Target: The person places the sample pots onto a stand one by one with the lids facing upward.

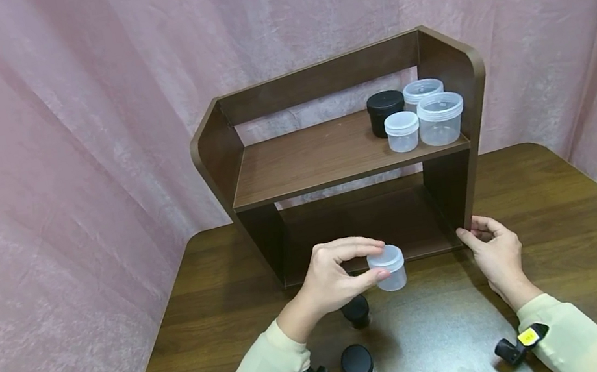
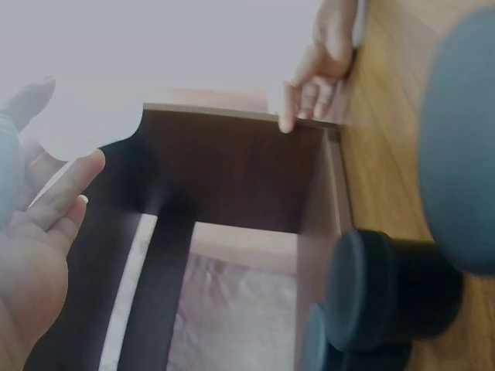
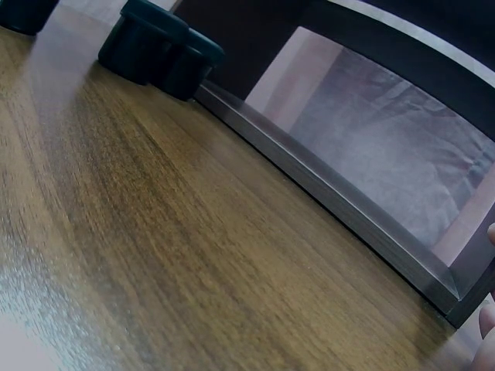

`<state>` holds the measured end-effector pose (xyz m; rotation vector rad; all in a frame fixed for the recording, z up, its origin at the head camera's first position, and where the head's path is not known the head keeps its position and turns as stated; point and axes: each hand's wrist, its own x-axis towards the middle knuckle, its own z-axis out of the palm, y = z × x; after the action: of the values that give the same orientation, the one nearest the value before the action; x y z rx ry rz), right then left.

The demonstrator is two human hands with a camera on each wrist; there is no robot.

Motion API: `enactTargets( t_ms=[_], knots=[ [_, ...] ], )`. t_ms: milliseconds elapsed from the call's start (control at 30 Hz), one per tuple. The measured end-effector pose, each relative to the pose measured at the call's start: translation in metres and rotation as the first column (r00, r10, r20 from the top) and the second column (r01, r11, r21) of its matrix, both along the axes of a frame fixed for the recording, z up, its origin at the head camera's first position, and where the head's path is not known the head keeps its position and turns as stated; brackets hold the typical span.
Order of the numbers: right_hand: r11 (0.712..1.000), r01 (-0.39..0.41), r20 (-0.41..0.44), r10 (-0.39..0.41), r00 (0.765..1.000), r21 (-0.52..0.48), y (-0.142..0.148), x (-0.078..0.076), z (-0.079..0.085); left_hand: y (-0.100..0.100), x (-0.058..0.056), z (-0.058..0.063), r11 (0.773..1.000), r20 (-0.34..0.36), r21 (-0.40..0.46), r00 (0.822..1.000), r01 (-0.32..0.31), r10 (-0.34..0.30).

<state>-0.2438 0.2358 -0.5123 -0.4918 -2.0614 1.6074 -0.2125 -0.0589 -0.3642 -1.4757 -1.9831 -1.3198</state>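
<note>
My left hand (image 1: pixel 337 275) pinches a small clear plastic jar (image 1: pixel 390 276) with a whitish lid between thumb and fingers. It holds the jar in front of the lower compartment of a brown wooden shelf (image 1: pixel 305 188). In the left wrist view that jar (image 2: pixel 97 116) is washed out to white. My right hand (image 1: pixel 496 251) grips the lower front edge of the shelf's right side panel, thumb at the front and fingers round the outside. Only the tips of its fingers (image 3: pixel 487 317) show in the right wrist view.
On the upper shelf stand a black jar (image 1: pixel 385 109), a small clear jar (image 1: pixel 403 135), a larger clear jar (image 1: pixel 441 122) and another clear jar (image 1: pixel 421 88) behind. Black-lidded jars (image 1: pixel 357 364) stand on the wooden table (image 1: pixel 442 333) by my left forearm. A pink curtain (image 1: pixel 85 116) hangs behind.
</note>
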Motion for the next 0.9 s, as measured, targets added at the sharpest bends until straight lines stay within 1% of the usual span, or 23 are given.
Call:
enactTargets(
  t_ms=[67, 167, 367, 467, 567, 733, 900],
  knots=[
    [1.0, 0.0, 0.001, 0.0, 1.0, 0.005, 0.0, 0.0, 0.0, 0.001, 0.006, 0.009, 1.0, -0.007, 0.015, 1.0, -0.003, 0.003],
    [1.0, -0.001, -0.002, 0.001, 1.0, 0.005, 0.0, 0.0, 0.0, 0.002, 0.009, 0.016, 1.0, -0.005, 0.028, 1.0, -0.013, 0.013],
    [1.0, 0.0, -0.011, 0.0, 1.0, 0.005, 0.0, 0.0, -0.002, 0.0, 0.006, 0.027, 0.998, 0.002, 0.058, 1.0, -0.02, 0.02],
    [1.0, -0.002, -0.016, 0.002, 1.0, 0.009, 0.0, 0.0, -0.002, -0.002, 0.003, 0.035, 0.997, 0.001, 0.077, 1.0, -0.02, 0.02],
    [1.0, -0.002, -0.017, 0.002, 1.0, 0.013, 0.0, -0.001, -0.002, -0.004, -0.002, 0.045, 0.994, -0.003, 0.106, 1.0, -0.013, 0.014],
    [1.0, -0.004, -0.019, 0.004, 1.0, 0.013, 0.0, -0.001, -0.001, -0.006, -0.009, 0.07, 0.987, -0.012, 0.159, 1.0, -0.022, 0.024],
    [1.0, 0.001, -0.014, -0.001, 1.0, 0.004, 0.0, 0.0, -0.001, -0.006, -0.023, 0.094, 0.982, -0.002, 0.182, 0.999, -0.042, 0.043]
  ],
)
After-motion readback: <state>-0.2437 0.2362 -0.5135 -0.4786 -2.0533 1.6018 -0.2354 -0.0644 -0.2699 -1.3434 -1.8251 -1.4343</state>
